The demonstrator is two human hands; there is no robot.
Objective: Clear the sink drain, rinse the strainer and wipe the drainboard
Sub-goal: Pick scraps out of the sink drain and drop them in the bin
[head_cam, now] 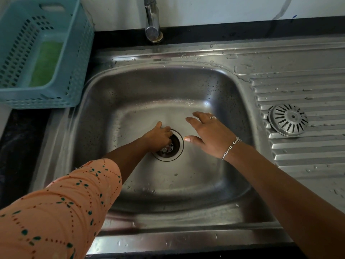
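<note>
In the middle of the steel sink basin point(214, 94), my left hand point(158, 136) reaches into the drain point(177, 144). Its fingers curl down into the opening around the shiny inner metal piece point(168, 147), and whatever else they hold is hidden. My right hand point(209, 135) hovers just right of the drain with fingers spread and holds nothing. It wears a ring and a silver bracelet. The round slotted strainer point(288, 120) lies upside down on the ribbed drainboard point(302, 157) to the right of the basin. The drainboard is wet with droplets.
A chrome tap point(152, 21) rises behind the basin at the top centre. A teal plastic basket point(78, 71) with a green scrub pad point(45, 63) inside stands on the dark counter at the left. The sink's front rim point(186, 238) is wet.
</note>
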